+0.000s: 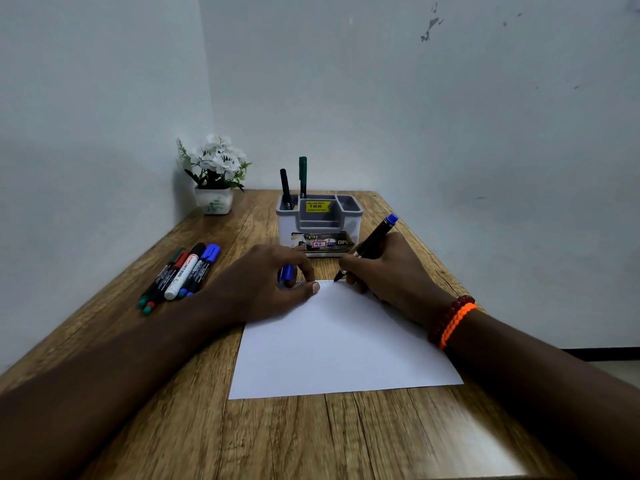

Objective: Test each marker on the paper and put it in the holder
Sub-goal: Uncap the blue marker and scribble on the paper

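Holder stands behind paper; markers lie left.
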`<action>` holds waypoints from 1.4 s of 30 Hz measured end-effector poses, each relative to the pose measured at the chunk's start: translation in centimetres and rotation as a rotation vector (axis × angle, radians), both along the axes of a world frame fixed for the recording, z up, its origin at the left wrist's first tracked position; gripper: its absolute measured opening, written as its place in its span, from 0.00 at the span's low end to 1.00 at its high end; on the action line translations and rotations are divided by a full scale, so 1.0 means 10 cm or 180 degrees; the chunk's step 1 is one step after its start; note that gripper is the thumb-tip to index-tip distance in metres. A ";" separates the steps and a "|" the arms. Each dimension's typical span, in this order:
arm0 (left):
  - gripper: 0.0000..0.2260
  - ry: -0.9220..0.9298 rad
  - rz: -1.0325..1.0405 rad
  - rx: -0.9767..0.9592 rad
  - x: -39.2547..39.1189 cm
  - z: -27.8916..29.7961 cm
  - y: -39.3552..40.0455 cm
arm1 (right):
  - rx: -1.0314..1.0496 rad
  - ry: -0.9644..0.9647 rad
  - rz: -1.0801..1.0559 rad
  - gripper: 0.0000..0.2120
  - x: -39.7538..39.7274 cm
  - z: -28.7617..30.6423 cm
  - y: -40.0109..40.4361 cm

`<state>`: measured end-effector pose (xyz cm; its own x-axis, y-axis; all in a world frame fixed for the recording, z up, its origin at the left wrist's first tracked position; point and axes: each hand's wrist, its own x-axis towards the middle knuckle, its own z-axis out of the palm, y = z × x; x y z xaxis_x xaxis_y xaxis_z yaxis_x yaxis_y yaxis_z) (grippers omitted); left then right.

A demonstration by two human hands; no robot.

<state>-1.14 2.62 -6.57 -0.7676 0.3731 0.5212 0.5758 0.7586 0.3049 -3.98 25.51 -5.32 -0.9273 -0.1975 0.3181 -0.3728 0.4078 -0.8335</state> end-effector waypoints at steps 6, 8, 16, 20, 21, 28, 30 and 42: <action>0.08 -0.0016 0.0016 -0.0006 -0.01 0.00 0.00 | -0.0027 0.0030 0.0031 0.09 0.01 0.00 0.00; 0.07 -0.0014 0.0007 0.0001 -0.01 0.00 0.00 | -0.0043 0.0023 0.0032 0.08 0.01 0.00 0.00; 0.08 -0.0012 0.0039 -0.0004 -0.01 0.00 0.00 | -0.0027 0.0033 -0.0140 0.09 -0.03 -0.01 0.00; 0.08 -0.0022 0.0053 0.0009 -0.01 -0.01 0.00 | -0.0006 0.0109 -0.0140 0.09 -0.03 -0.02 0.01; 0.08 -0.0028 0.0043 -0.0001 -0.01 -0.01 0.00 | -0.0002 0.0112 -0.0138 0.09 -0.04 -0.02 0.01; 0.07 0.0001 0.0032 0.0024 0.00 0.01 0.01 | 0.0061 0.0100 -0.0325 0.10 -0.10 -0.06 0.02; 0.07 -0.0021 0.0034 0.0020 0.00 0.01 0.01 | 0.0045 0.0084 -0.0309 0.10 -0.11 -0.07 0.02; 0.06 0.0001 0.0013 0.0022 0.01 0.01 0.01 | 0.0000 0.0191 -0.0367 0.12 -0.12 -0.07 0.03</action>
